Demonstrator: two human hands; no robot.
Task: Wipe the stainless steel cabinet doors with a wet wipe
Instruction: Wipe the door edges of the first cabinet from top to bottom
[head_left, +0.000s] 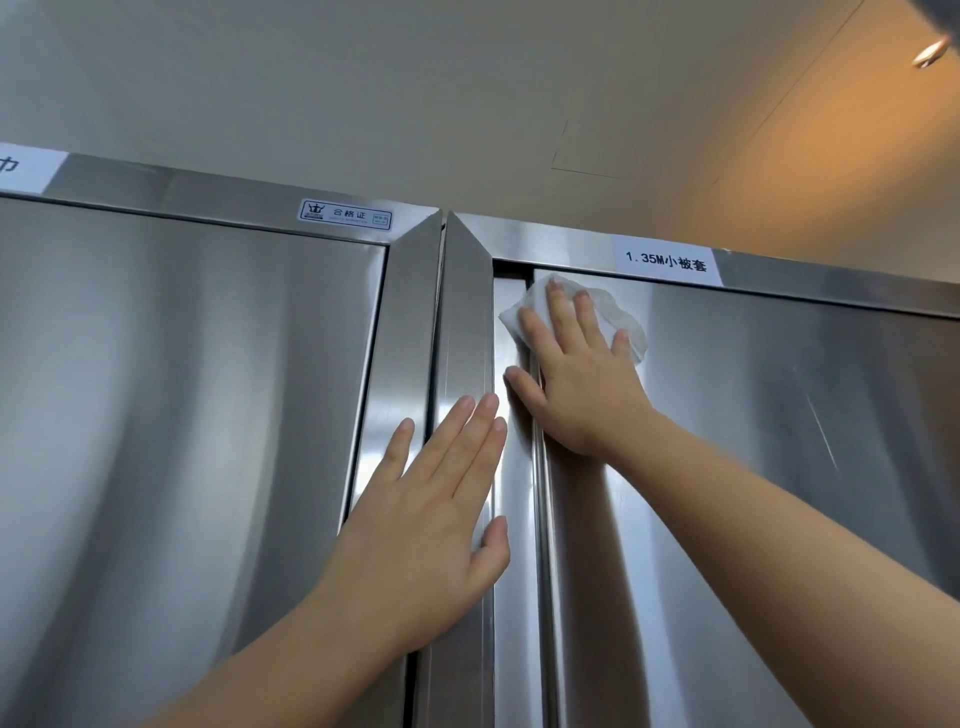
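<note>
A white rectangular paper label printed "1.35M小被套" (666, 261) sits at two o'clock, a small black-and-white certificate sticker (345, 214) at eleven, and the off-white ceiling (363, 93) at twelve.

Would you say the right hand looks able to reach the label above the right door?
Probably yes: the right hand presses the wet wipe at the top corner of the right door, just below the label, nothing between.

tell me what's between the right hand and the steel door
The wet wipe, pressed flat by the right hand against the right cabinet door near its top, head view.
</note>
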